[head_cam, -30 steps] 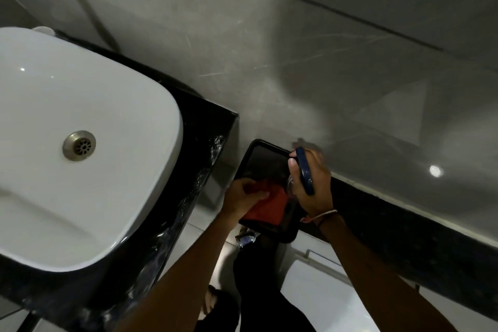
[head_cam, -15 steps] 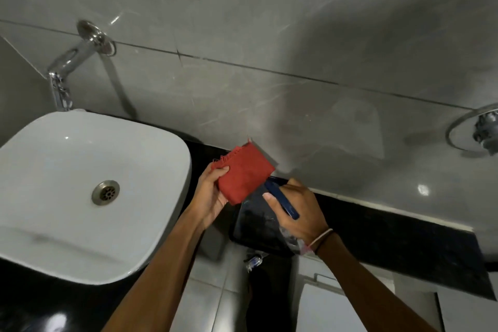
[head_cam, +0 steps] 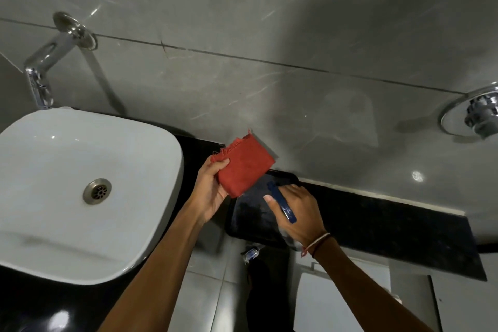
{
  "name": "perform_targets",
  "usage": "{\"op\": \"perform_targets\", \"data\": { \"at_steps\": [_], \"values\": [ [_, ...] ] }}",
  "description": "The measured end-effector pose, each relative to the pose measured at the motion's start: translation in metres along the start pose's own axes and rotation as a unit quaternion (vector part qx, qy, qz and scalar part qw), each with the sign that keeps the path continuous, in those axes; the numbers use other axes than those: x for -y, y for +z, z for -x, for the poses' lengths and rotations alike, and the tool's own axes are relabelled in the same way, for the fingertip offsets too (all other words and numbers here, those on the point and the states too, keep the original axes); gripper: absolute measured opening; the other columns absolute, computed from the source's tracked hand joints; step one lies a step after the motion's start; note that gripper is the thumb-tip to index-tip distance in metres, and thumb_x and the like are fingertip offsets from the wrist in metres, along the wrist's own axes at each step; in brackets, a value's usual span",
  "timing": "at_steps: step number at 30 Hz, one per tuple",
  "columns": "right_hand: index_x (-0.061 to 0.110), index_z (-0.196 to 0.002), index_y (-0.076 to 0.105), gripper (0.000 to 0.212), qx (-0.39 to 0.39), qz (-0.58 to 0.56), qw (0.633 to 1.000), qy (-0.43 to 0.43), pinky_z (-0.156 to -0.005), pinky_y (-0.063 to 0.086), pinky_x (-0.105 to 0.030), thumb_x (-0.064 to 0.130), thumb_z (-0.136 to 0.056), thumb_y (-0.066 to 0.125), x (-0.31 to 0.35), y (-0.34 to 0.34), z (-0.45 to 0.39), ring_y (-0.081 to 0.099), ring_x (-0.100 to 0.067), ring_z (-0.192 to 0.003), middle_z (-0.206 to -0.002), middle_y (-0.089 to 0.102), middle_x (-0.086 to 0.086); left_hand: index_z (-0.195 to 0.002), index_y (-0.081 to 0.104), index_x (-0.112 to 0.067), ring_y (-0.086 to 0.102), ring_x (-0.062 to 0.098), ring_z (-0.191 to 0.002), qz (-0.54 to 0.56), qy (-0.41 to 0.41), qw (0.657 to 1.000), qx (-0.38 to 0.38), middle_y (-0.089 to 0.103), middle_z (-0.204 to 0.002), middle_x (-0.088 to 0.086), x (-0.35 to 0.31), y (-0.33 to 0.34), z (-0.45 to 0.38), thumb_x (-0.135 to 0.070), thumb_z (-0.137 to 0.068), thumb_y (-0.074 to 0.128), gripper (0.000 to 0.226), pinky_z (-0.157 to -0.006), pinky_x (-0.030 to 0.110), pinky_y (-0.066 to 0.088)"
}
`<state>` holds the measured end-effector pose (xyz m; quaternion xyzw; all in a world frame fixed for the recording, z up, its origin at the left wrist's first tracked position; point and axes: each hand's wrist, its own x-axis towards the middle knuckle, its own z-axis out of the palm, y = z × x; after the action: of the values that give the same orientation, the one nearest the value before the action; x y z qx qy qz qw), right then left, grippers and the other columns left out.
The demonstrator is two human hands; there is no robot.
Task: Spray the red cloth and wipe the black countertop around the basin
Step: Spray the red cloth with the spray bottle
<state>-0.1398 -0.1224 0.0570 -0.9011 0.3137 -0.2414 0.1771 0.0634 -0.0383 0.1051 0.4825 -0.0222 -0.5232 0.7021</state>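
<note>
We see the left hand (head_cam: pixel 208 191) at the centre of the frame, its grip pinching a folded red cloth (head_cam: pixel 246 166) by the lower left edge, thumb on top. The cloth is held up in the air, tilted, its frayed edge toward the upper left, in front of the grey wall (head_cam: pixel 269 35). Just to its lower right, the right hand (head_cam: pixel 299 214) has its grip wrapped around a spray bottle (head_cam: pixel 283 206); only the blue trigger part shows clearly, with the nozzle end pointing toward the cloth. Below both hands lies a black tray (head_cam: pixel 250 224). The white basin (head_cam: pixel 80 191) fills the left of the frame, sitting on the black bench (head_cam: pixel 194 148), with a chrome tap (head_cam: pixel 43 67) at the upper left. A dark ledge (head_cam: pixel 390 224) runs to the right. We cannot tell whether any spray is leaving the bottle.
</note>
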Motion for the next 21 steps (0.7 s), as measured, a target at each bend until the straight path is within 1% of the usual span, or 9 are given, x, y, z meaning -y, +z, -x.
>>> {"op": "perform_targets", "data": {
  "at_steps": [2, 6, 8, 10, 12, 14, 16, 19, 21],
  "values": [
    [0.015, -0.095, 0.071, 0.049, 0.0, -0.031, 0.996, 0.078, -0.059, 0.059, -0.039, 0.056, -0.099, 0.045, -0.012, 0.004, -0.001, 0.068, -0.02, -0.066, -0.076, 0.071, -0.001, -0.132, 0.054, -0.008, 0.063, 0.035, -0.126, -0.01, 0.007, 1.0, -0.012, 0.065, -0.135, 0.019, 0.0, -0.003, -0.005, -0.011, -0.097, 0.056, 0.035, -0.085, 0.043, 0.063],
    [0.01, -0.094, 0.067, 0.06, -0.023, -0.03, 0.987, 0.153, -0.056, 0.059, -0.036, 0.065, -0.095, 0.045, -0.037, 0.021, -0.014, 0.07, -0.023, -0.063, -0.074, 0.071, -0.005, -0.096, 0.061, -0.019, 0.074, 0.017, -0.088, -0.07, 0.037, 0.994, -0.077, 0.076, -0.099, 0.002, 0.003, -0.015, -0.011, -0.009, -0.095, 0.064, 0.01, -0.061, 0.03, 0.062],
    [0.008, -0.092, 0.064, 0.057, -0.014, -0.034, 0.982, 0.185, -0.056, 0.056, -0.034, 0.063, -0.094, 0.049, -0.048, 0.032, -0.023, 0.068, -0.025, -0.062, -0.074, 0.069, -0.007, -0.087, 0.061, -0.02, 0.072, 0.014, -0.081, -0.103, 0.075, 0.987, -0.1, 0.075, -0.089, -0.001, 0.007, -0.022, -0.014, -0.006, -0.091, 0.069, 0.017, -0.062, 0.026, 0.061],
    [0.008, -0.097, 0.064, 0.049, 0.002, -0.011, 0.98, 0.201, -0.06, 0.055, -0.033, 0.055, -0.095, 0.054, -0.056, 0.047, -0.028, 0.07, -0.027, -0.069, -0.083, 0.071, -0.009, -0.086, 0.063, -0.02, 0.072, 0.015, -0.082, -0.152, 0.109, 0.976, -0.113, 0.073, -0.09, 0.003, 0.012, -0.029, -0.014, -0.004, -0.087, 0.074, 0.02, -0.07, 0.025, 0.063],
    [0.007, -0.106, 0.064, 0.055, 0.012, -0.007, 0.977, 0.213, -0.064, 0.059, -0.038, 0.059, -0.095, 0.05, -0.06, 0.058, -0.032, 0.071, -0.029, -0.077, -0.093, 0.071, -0.011, -0.086, 0.064, -0.02, 0.071, 0.011, -0.08, -0.216, 0.129, 0.961, -0.114, 0.072, -0.089, 0.005, 0.015, -0.033, -0.013, 0.0, -0.083, 0.078, 0.024, -0.07, 0.023, 0.062],
    [0.009, -0.115, 0.061, 0.065, 0.018, -0.023, 0.973, 0.228, -0.068, 0.061, -0.041, 0.067, -0.092, 0.043, -0.062, 0.064, -0.033, 0.071, -0.03, -0.084, -0.102, 0.069, -0.01, -0.085, 0.062, -0.015, 0.068, 0.004, -0.074, -0.291, 0.146, 0.939, -0.109, 0.069, -0.084, 0.004, 0.014, -0.033, -0.013, 0.007, -0.079, 0.079, 0.028, -0.07, 0.018, 0.059],
    [0.013, -0.13, 0.053, 0.064, 0.036, -0.09, 0.964, 0.25, -0.084, 0.061, -0.044, 0.063, -0.09, 0.058, -0.063, 0.064, -0.031, 0.069, -0.027, -0.101, -0.117, 0.065, -0.008, -0.086, 0.063, -0.01, 0.065, 0.007, -0.078, -0.382, 0.15, 0.907, -0.093, 0.067, -0.087, 0.006, 0.008, -0.028, -0.012, 0.01, -0.076, 0.08, 0.028, -0.078, 0.019, 0.055],
    [0.018, -0.149, 0.038, 0.095, 0.061, -0.229, 0.936, 0.26, -0.108, 0.046, -0.03, 0.06, -0.074, 0.08, -0.058, 0.045, -0.017, 0.052, -0.017, -0.129, -0.142, 0.046, -0.002, -0.094, 0.073, -0.013, 0.063, 0.016, -0.095, -0.519, 0.147, 0.839, -0.077, 0.063, -0.108, 0.008, -0.011, -0.018, -0.004, 0.001, -0.07, 0.086, 0.031, -0.088, 0.013, 0.046],
    [0.025, -0.149, 0.039, 0.092, 0.003, -0.245, 0.941, 0.235, -0.111, 0.039, -0.023, 0.059, -0.073, 0.077, -0.044, 0.023, -0.006, 0.046, -0.015, -0.133, -0.143, 0.043, 0.009, -0.097, 0.077, -0.016, 0.064, 0.015, -0.094, -0.573, 0.159, 0.803, -0.029, 0.062, -0.107, 0.004, -0.032, -0.009, 0.006, -0.004, -0.069, 0.089, 0.033, -0.088, 0.013, 0.046]
  ]
}}
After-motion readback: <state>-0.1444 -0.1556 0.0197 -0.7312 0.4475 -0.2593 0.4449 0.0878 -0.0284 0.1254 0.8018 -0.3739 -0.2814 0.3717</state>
